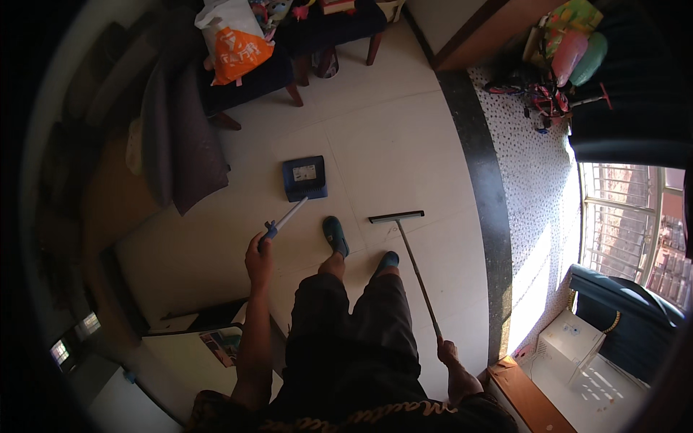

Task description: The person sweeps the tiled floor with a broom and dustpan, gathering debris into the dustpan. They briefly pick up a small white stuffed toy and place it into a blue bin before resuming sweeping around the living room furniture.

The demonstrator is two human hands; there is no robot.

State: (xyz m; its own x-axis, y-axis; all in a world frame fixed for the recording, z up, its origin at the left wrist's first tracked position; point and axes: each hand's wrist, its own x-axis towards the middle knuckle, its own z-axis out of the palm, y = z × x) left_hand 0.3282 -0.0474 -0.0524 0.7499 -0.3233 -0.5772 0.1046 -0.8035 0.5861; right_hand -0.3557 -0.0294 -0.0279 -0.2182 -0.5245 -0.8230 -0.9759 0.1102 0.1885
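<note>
Our left hand [258,249] has its fingers wrapped on the dustpan [304,177] handle, the pan lying ahead on the floor [404,151], while our right hand [448,352] grips the broom [396,216] pole, its head ahead-left.

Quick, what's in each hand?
Left hand: closed on the dustpan handle.
Right hand: closed on the broom handle.

A: Clothing noted? Dark knee-length shorts [361,317], dark top with a pale patterned hem band [375,417].
B: Confirmed. Teal slip-on sandals [336,237] on both feet; forearms bare, no sleeves visible.
</note>
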